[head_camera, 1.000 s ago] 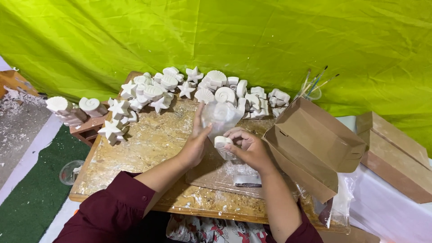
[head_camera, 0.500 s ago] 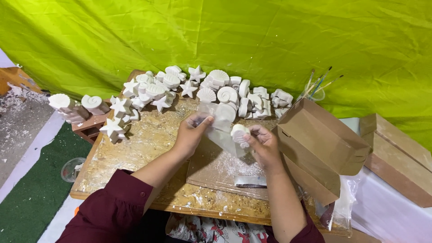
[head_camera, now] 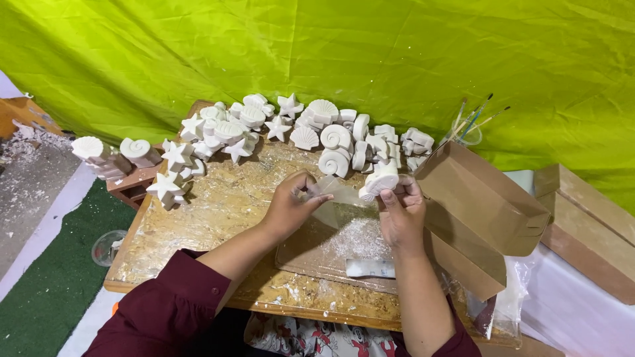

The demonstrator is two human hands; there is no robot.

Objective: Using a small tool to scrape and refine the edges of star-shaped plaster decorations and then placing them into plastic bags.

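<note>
Now the right hand (head_camera: 400,215) grips a white, ridged plaster shell (head_camera: 380,180).

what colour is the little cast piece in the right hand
Plain white, unpainted, like the other casts on the board. The white cast piece in the right hand shows in the head view.

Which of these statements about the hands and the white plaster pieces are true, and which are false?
1. The right hand holds a white plaster piece. True.
2. The left hand rests on the green cloth. False: it grips a clear plastic sheet above the wooden board.
3. Paintbrushes stand in a cup. True.
4. The cardboard box lies left of both hands. False: it lies to their right.
</note>
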